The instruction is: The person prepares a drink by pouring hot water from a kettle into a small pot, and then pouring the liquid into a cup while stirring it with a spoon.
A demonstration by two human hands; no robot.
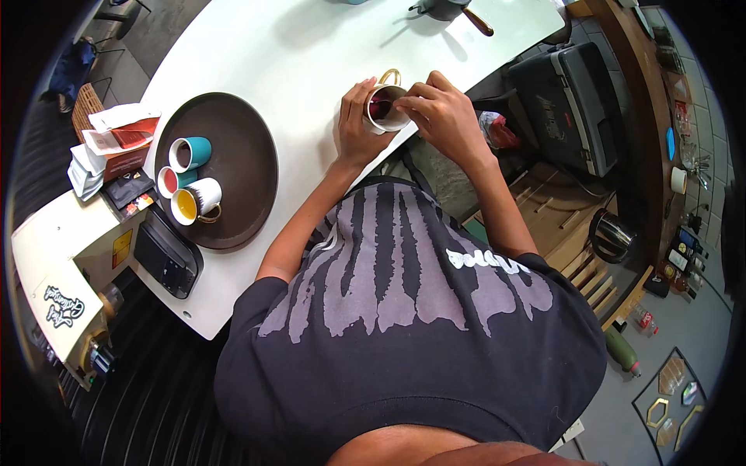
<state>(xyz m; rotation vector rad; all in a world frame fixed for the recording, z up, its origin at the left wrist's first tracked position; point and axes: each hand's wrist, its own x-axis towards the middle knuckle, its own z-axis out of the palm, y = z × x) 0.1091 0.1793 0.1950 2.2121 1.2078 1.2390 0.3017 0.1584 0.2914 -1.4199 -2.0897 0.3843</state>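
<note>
My left hand (355, 124) is wrapped round the side of a white mug (395, 120) with a gold handle, near the edge of the white table. Dark red liquid shows inside the mug, and its handle points away from me. Over the mug's right rim, my right hand (446, 116) has its fingers pinched together. Whatever they hold, if anything, is hidden by the fingers. To the left, a round dark tray (247, 179) carries a teal mug (200, 151), a second cup with a reddish inside (166, 182), and a white mug with a yellow inside (185, 206).
A long-handled dark pot (447, 9) stands at the table's far side. Left of the tray are a napkin holder (124, 161) and a black device (167, 256). A cream-coloured machine (54, 272) sits beyond. On the right are a dark case (556, 109) and a kettle (612, 235).
</note>
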